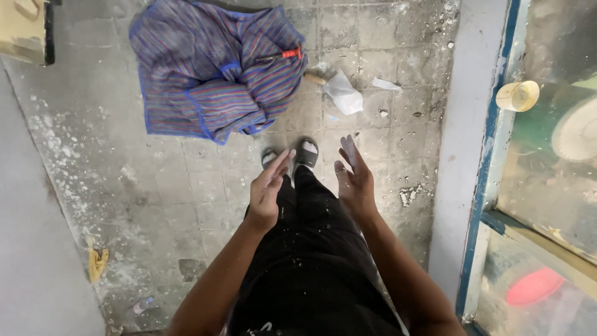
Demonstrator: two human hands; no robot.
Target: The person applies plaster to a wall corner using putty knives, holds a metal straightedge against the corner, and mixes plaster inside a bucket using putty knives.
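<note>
I look straight down at my black trousers and black slippers [306, 151] on a dusty tiled floor [161, 186]. My left hand [266, 196] is held in front of me, fingers straight and together, palm turned toward the right, holding nothing. My right hand [353, 177] is raised beside it, fingers spread and dusted white, palm facing left, also holding nothing. The two hands are a short gap apart, not touching.
A striped blue and purple cloth bag [214, 68] lies on the floor ahead, with a red-handled tool [283, 56] on it. A crumpled clear plastic bag [343, 93] lies beside it. A blue-framed glass window [491, 162] and a white pillar [463, 143] stand at right, a grey wall [34, 249] at left.
</note>
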